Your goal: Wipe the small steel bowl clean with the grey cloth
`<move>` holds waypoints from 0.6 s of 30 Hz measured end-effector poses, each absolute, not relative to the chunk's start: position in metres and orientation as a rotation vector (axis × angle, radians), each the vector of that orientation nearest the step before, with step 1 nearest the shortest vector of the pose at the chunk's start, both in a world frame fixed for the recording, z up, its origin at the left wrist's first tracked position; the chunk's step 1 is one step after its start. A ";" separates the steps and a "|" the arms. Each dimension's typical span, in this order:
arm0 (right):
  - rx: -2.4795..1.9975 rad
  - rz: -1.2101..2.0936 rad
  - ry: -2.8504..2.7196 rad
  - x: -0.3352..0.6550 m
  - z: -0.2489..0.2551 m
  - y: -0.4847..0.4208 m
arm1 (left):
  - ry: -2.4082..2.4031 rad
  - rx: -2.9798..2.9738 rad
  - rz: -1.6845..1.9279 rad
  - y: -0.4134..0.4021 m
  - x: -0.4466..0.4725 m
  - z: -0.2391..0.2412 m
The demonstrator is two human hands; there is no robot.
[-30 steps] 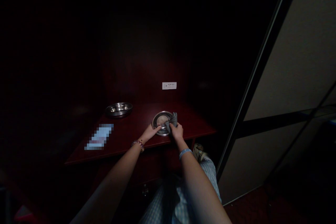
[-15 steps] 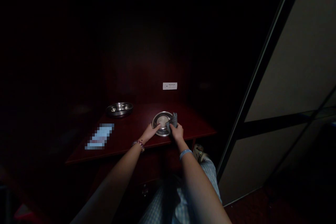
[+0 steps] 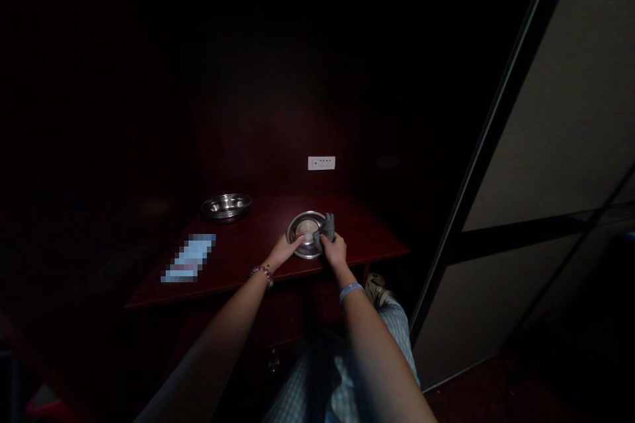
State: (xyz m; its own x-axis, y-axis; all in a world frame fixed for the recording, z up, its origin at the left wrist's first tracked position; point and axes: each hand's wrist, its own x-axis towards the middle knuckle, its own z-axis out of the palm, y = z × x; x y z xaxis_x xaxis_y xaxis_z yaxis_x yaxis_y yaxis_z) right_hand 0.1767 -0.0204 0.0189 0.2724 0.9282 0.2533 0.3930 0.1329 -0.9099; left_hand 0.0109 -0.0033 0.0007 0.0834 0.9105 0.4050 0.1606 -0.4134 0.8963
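A round, shiny metal bowl (image 3: 307, 228) is held tilted towards me just over the front part of the dark red desk (image 3: 268, 218). My left hand (image 3: 284, 250) grips its left rim, the thumb lying over the inside. In my right hand (image 3: 335, 250) is a folded grey cloth (image 3: 327, 229), pinched against the bowl's right rim. The fingers of both hands under the bowl are hidden. Farther left on the desk sit stacked metal bowls (image 3: 227, 207) of the same kind.
A blurred-out light blue flat item (image 3: 189, 258) lies at the desk's left. On the back wall is a white power socket (image 3: 321, 163). To the right stands a pale sliding panel (image 3: 546, 145) with a dark frame. Below the desk, a shoe (image 3: 377, 285) shows beside my right knee.
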 end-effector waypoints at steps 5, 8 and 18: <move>-1.449 0.618 -1.330 0.177 0.022 -0.023 | 1.083 1.685 1.373 -0.003 0.010 0.000; -1.467 0.614 -1.327 0.176 0.023 -0.024 | 1.083 1.660 1.380 -0.003 0.011 0.000; -1.490 0.599 -1.354 0.176 0.024 -0.025 | 1.097 1.666 1.362 -0.006 0.011 0.003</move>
